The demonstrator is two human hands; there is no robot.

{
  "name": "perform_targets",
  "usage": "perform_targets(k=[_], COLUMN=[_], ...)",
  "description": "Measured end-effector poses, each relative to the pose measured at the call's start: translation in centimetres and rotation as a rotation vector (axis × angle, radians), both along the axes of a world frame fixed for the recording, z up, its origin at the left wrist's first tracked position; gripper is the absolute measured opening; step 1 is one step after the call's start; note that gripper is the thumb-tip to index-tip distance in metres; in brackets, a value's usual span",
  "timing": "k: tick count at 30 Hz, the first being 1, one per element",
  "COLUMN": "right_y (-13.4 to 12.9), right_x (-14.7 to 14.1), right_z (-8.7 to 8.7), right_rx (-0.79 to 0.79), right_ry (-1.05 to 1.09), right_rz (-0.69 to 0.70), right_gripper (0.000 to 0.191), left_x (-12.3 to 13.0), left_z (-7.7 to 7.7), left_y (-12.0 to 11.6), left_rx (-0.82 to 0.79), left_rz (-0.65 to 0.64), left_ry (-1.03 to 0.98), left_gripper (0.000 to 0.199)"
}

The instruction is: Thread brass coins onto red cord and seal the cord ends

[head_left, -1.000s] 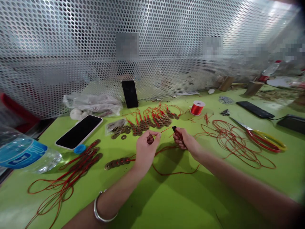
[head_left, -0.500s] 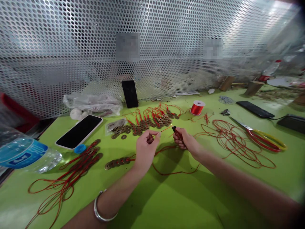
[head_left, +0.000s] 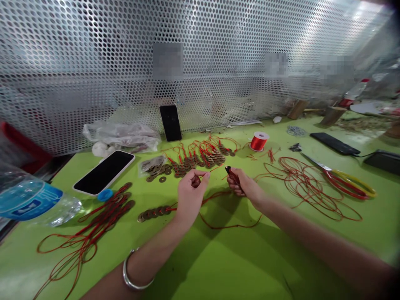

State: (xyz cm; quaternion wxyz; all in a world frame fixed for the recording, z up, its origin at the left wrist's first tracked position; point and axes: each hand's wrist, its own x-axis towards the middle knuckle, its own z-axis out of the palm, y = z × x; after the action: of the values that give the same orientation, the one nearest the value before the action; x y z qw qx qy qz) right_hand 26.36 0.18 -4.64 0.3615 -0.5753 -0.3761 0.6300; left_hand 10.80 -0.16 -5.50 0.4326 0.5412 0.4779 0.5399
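My left hand [head_left: 192, 189] pinches a thin red cord [head_left: 216, 168] whose free end points right, toward the other hand. In my right hand [head_left: 242, 182] is a lighter [head_left: 228, 169], held upright with the fingers wrapped round it; no flame shows at its top. A small gap separates the cord's end from the lighter. Below the hands, a red cord loop [head_left: 231, 226] lies on the green table, near a row of overlapping coins [head_left: 154, 212] strung on red cord. Behind my left hand lie several stacks of coins [head_left: 196, 160] with red cord loops.
Scissors [head_left: 346, 183] and tangled red cord [head_left: 308, 187] lie right, with a red thread spool [head_left: 258, 142] behind. A phone [head_left: 104, 173], a water bottle [head_left: 31, 198] and corded coins [head_left: 109, 210] are left. Another phone [head_left: 170, 123] leans against the perforated metal screen [head_left: 125, 62].
The small flame at the lighter's top has gone out. Both hands stay almost in place, still holding the cord and the lighter.
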Motion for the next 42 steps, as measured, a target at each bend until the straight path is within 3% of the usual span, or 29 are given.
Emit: perform_targets(k=[42], right_y=[0.16], right_x=[0.21], right_z=[-0.39], right_rx=[0.023], right_ry=[-0.019], right_rz=[0.024], right_gripper=[0.036], left_x=[0.01], left_z=[-0.07], left_y=[0.03], left_rx=[-0.008], left_rz=[0.01], left_ry=[-0.02], left_gripper=[0.02])
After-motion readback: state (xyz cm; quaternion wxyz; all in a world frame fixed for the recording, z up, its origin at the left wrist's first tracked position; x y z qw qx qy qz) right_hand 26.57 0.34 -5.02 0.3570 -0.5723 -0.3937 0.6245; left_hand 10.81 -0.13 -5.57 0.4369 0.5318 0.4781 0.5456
